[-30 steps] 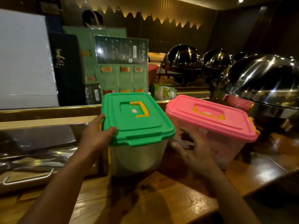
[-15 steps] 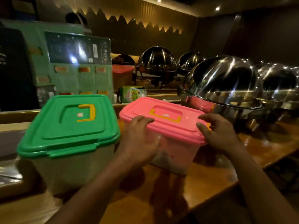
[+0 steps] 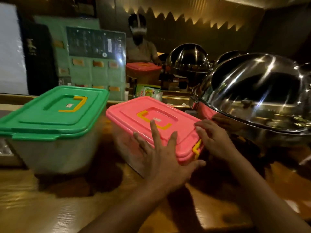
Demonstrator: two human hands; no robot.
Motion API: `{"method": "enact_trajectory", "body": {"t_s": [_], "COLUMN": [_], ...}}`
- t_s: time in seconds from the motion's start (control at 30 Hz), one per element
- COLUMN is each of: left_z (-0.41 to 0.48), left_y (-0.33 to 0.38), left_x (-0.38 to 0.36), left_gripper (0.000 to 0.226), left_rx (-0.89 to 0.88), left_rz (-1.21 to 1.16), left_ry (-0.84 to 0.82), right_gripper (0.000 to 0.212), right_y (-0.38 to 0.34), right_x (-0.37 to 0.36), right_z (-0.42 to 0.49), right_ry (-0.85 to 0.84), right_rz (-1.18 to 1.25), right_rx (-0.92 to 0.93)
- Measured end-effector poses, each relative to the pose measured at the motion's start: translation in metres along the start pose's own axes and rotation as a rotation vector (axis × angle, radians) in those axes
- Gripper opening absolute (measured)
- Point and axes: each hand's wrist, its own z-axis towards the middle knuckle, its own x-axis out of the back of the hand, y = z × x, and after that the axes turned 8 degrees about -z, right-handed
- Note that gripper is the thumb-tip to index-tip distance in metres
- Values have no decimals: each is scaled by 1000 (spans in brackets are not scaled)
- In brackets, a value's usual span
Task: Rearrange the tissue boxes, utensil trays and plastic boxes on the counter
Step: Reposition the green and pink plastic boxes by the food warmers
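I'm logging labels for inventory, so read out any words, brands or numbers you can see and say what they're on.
None can be read.
Dark menu board: pale print, too blurred.
Black panel: pale marks, unreadable.
Green carton: printed, too small.
Stickers on green lid and pink lid: unreadable.

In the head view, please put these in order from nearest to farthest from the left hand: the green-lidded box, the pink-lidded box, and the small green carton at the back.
1. pink-lidded box: under the left hand, touching it.
2. green-lidded box: beside it, to the left on the counter.
3. small green carton: at the back, behind the pink lid.
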Motion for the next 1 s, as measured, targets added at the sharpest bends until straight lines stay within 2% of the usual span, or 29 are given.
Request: {"method": "enact_trajectory", "body": {"t_s": [0.13,0.3,0.37,0.5,0.57,0.7,0.83,0.93,1.0], "left_z": [6,19,29,49,54,61,70,78,80], "left_y": [-13,-51,-68,-92,-101,-124,-130,-126,-122], "left_x": [-8,11,26,54,59,54,55,58,60], "left_gripper": [96,83,96,137,142,127,111,110,101], "left_rx": [-41,-225,-198,-147,-132,-94,-102,-140,-159], "left_rz": [30,-90,-174,-248,-298,-414,-800,-828,-846], "left_ry": [93,144,78,-51,-61,-32,-165,-198,-214], "right_gripper": [28,27,31,49,52,53,53,50,51], "right_y": [14,4,-2,-16,-24,-36,-42,-47,-50], "right_x": [-4,-5,-6,-11,-13,-17,-23,-28,-33], "right_z": [-7,-18,-26,-37,-38,-38,-44,-48,-51], "right_ry": [79,109,98,67,91,132,186,247,279], "right_rz": [40,-1,-44,-160,-187,-208,-186,-145,-122], "right_rx": [97,192,204,177,167,144,115,80,59]}}
